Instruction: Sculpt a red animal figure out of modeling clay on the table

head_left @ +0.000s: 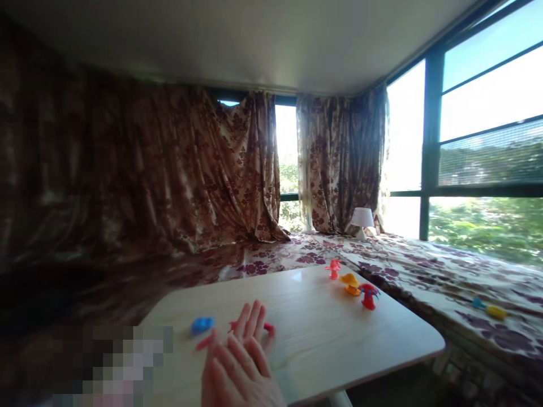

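Note:
My left hand [251, 323] is raised over the near part of the table with its fingers stretched out, slightly apart. Across its palm lies my right hand [244, 376], fingers extended and a little bent. The palms face each other, and whatever may be between them is hidden. Behind the fingers, a red piece [270, 328] of unclear shape rests on the tabletop, partly covered. A pinkish-red strip [205, 341] shows just left of the hands. Farther left is a small blue lump [202, 325].
The pale wooden table [314, 333] has rounded corners. Along its far right side stand a coral figure [335, 269], a yellow one [350, 284] and a red one with blue strands [369, 296]. Blue-and-yellow pieces [495, 312] and a white lamp [362, 219] sit on the floral-covered ledge.

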A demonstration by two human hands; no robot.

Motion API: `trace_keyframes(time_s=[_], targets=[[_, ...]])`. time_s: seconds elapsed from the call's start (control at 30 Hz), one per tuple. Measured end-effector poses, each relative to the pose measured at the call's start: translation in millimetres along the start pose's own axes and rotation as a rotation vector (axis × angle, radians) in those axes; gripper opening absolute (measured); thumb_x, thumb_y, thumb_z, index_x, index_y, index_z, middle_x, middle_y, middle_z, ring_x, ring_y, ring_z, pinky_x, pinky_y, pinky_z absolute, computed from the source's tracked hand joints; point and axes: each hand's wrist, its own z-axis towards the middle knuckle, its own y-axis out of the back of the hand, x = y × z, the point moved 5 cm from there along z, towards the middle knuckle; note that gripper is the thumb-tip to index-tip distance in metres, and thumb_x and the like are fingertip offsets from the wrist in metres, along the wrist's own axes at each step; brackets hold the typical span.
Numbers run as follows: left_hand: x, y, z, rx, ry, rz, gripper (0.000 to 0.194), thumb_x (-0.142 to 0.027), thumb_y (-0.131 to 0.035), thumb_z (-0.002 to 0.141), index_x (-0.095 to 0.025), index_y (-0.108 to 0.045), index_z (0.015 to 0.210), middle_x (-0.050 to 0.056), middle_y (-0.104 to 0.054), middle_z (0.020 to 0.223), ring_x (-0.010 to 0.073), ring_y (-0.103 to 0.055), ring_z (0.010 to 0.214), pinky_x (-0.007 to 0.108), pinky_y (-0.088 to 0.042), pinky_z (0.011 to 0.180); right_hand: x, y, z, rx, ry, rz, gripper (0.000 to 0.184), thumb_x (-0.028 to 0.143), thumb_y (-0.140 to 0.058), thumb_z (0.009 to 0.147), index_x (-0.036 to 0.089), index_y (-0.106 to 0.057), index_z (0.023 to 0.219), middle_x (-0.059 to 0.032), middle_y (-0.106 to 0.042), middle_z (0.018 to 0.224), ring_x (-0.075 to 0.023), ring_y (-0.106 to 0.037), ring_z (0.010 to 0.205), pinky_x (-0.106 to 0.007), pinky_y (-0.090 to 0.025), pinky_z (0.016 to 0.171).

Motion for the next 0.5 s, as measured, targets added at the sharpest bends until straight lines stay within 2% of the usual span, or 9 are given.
trace_keyframes(time_s=[0.03,0.07,0.13,0.17,0.23,0.33,0.43,0.5], targets=[[3.1,-0.4,0.4,-0.044,-0.026,0.043,0.043,-0.058,-0.052,0.072,-0.033,-0.063,0.105,-0.001,-0.05,0.131,0.0249,-0.019,0.134,0.052,-0.019,0.107,-2.4,1.8,1.8,0.031,-0.048,0.022,0.037,0.024,-0.034,0.094,0.032,-0.039,0.13,0.0038,-0.049,0.132,-0.0151,-0.041,0.124,-0.034,-0.035,0.103],[7.0,-2.8,1.6,-0.037,0.013,0.059,0.045,-0.06,-0.049,0.073,-0.032,-0.063,0.105,0.0,-0.053,0.129,0.0254,-0.02,0.134,0.052,-0.019,0.107,-8.4,6.3,4.4,0.065,-0.122,0.033,0.039,0.028,-0.037,0.093,0.03,-0.037,0.131,0.0018,-0.045,0.136,-0.018,-0.038,0.126,-0.037,-0.035,0.102],[7.8,-6.8,5.6,0.03,0.1,0.031,0.049,-0.059,-0.039,0.078,-0.026,-0.067,0.1,0.007,-0.062,0.117,0.0279,-0.033,0.129,0.053,-0.025,0.104,-21.3,23.7,10.7,0.069,-0.181,0.015,0.044,0.035,-0.04,0.091,0.024,-0.034,0.134,-0.0045,-0.04,0.139,-0.0231,-0.033,0.129,-0.044,-0.031,0.103],[8.0,-8.6,7.3,0.081,0.206,-0.046,0.047,-0.057,-0.04,0.079,-0.024,-0.068,0.097,0.009,-0.065,0.111,0.0273,-0.038,0.126,0.05,-0.027,0.103,-28.6,32.7,12.6,0.064,-0.209,0.007,0.045,0.037,-0.042,0.09,0.023,-0.036,0.132,-0.0066,-0.04,0.139,-0.0251,-0.031,0.129,-0.047,-0.029,0.103],[2.4,-9.1,10.4,0.125,0.331,-0.223,0.044,-0.054,-0.045,0.078,-0.02,-0.07,0.092,0.011,-0.069,0.101,0.0275,-0.045,0.12,0.047,-0.032,0.102,-40.2,45.8,12.8,0.039,-0.248,-0.002,0.037,0.038,-0.047,0.087,0.024,-0.047,0.121,-0.007,-0.049,0.13,-0.0261,-0.038,0.123,-0.048,-0.028,0.102],[-0.4,-11.3,11.6,0.115,0.478,-0.377,0.045,-0.053,-0.049,0.076,-0.016,-0.069,0.093,0.013,-0.069,0.099,0.0298,-0.049,0.116,0.047,-0.036,0.099,-48.3,46.5,7.2,0.014,-0.293,-0.027,0.016,0.031,-0.055,0.081,0.026,-0.057,0.096,-0.0027,-0.06,0.102,-0.0223,-0.054,0.098,-0.042,-0.04,0.088],[3.4,-15.0,13.3,0.068,0.48,-0.356,0.048,-0.054,-0.048,0.076,-0.016,-0.068,0.098,0.013,-0.069,0.099,0.0308,-0.048,0.117,0.048,-0.035,0.099,-54.9,37.0,2.6,0.053,-0.306,-0.042,0.007,0.023,-0.052,0.083,0.025,-0.056,0.089,0.0003,-0.062,0.086,-0.0188,-0.057,0.083,-0.033,-0.044,0.076],[9.1,-15.2,14.4,0.05,0.467,-0.272,0.045,-0.052,-0.049,0.076,-0.017,-0.068,0.097,0.013,-0.069,0.1,0.0308,-0.047,0.118,0.05,-0.032,0.101,-65.8,35.6,-0.1,0.095,-0.313,-0.015,0.009,0.019,-0.048,0.086,0.024,-0.055,0.087,0.0016,-0.064,0.079,-0.0163,-0.059,0.077,-0.029,-0.044,0.073]])
